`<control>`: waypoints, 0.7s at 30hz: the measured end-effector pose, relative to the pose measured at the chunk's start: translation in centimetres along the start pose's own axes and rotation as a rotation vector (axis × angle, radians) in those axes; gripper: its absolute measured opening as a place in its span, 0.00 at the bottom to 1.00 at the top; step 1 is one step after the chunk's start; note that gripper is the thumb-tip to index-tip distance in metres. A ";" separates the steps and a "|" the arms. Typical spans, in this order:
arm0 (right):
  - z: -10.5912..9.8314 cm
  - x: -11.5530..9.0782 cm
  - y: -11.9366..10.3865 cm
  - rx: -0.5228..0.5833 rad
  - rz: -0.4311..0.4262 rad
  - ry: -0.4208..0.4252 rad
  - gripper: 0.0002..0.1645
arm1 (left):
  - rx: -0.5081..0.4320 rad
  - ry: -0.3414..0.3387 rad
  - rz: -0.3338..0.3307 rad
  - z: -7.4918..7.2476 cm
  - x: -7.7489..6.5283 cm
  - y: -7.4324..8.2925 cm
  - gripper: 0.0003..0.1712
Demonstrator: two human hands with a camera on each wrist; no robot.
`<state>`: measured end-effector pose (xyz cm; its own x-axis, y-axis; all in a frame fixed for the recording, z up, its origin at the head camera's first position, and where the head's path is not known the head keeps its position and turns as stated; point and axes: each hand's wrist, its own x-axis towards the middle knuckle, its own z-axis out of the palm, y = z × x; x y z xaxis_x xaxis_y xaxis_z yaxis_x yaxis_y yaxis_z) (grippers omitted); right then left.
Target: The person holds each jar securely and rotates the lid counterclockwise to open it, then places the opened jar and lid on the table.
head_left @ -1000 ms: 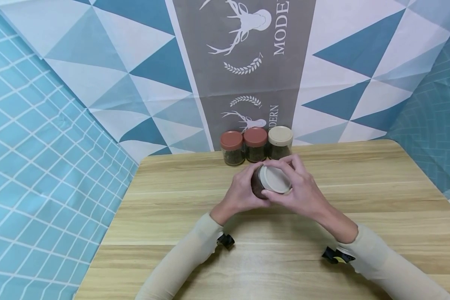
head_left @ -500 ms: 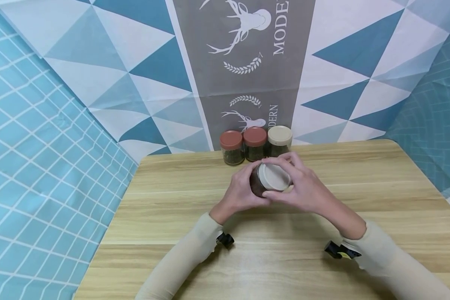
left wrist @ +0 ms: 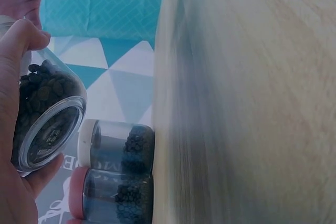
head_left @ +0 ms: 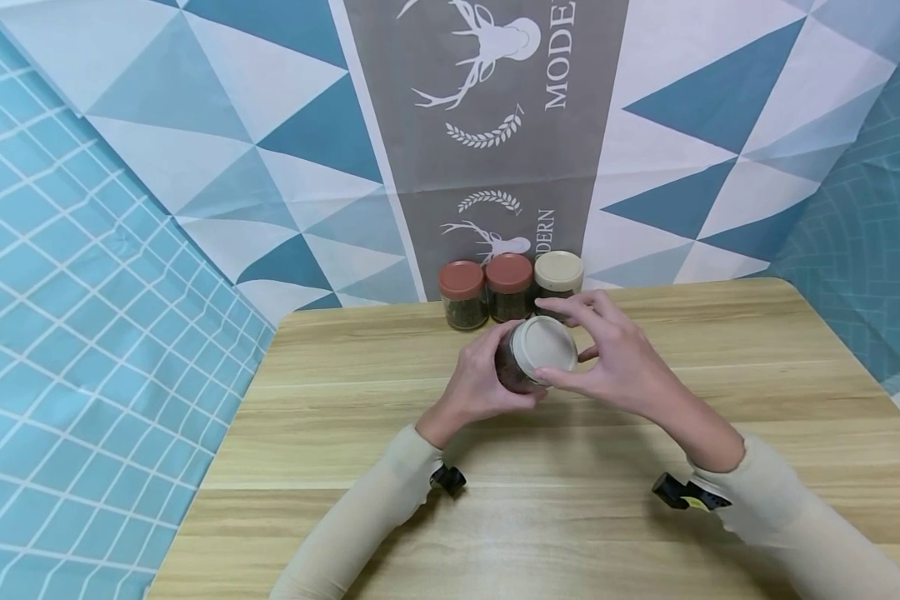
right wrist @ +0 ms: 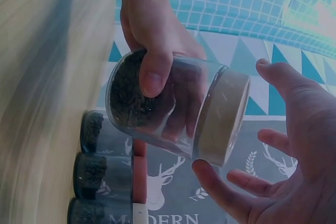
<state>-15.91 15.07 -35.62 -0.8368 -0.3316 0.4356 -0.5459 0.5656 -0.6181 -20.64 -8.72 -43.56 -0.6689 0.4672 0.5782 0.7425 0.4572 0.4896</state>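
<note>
My left hand (head_left: 480, 379) grips a clear glass jar (head_left: 512, 367) around its body, holding it tilted above the table. Dark pellet-like or seed-like contents show through the glass in both wrist views. A cream-white lid (right wrist: 224, 116) covers the jar's mouth. Around that lid, my right hand (head_left: 622, 354) has its fingers and thumb spread. In the right wrist view one fingertip (right wrist: 200, 166) lies at the lid's lower edge; whether it touches is hard to tell. The thumb (right wrist: 270, 67) is apart from the lid.
Against the back wall stand two jars with red lids, a left one (head_left: 462, 296) and a middle one (head_left: 509, 287), beside a cream-lidded jar (head_left: 559, 273). All hold dark contents. Wood-grain table (head_left: 345, 467) spreads below, with patterned cloth (head_left: 217, 108) behind.
My right hand has loosened from the lid, its fingers spreading and shifting slightly up and right. My left hand keeps hold of the jar, which has moved slightly left.
</note>
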 end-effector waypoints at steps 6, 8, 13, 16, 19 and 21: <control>0.7 0.0 0.0 -0.020 -0.023 -0.006 0.49 | 0.020 0.007 0.016 0.0 0.0 0.1 0.58; 0.9 0.0 0.0 -0.034 -0.022 -0.009 0.49 | 0.026 0.010 0.021 0.0 0.0 0.2 0.58; 1.2 0.0 -0.1 -0.067 -0.011 -0.005 0.47 | 0.028 0.009 0.013 0.0 0.1 0.3 0.57; 1.4 0.0 -0.2 -0.090 -0.005 -0.003 0.44 | 0.031 0.009 0.012 0.1 0.0 0.2 0.58; 1.6 0.0 -0.3 -0.104 -0.001 -0.002 0.41 | 0.038 0.011 0.016 0.2 0.0 0.2 0.58; 1.6 0.0 -0.3 -0.109 0.000 0.001 0.40 | 0.040 0.012 0.017 0.3 0.0 0.2 0.58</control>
<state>-15.75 13.67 -36.49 -0.8366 -0.3314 0.4363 -0.5384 0.6445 -0.5428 -20.48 -8.44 -43.64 -0.6553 0.4662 0.5944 0.7518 0.4789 0.4532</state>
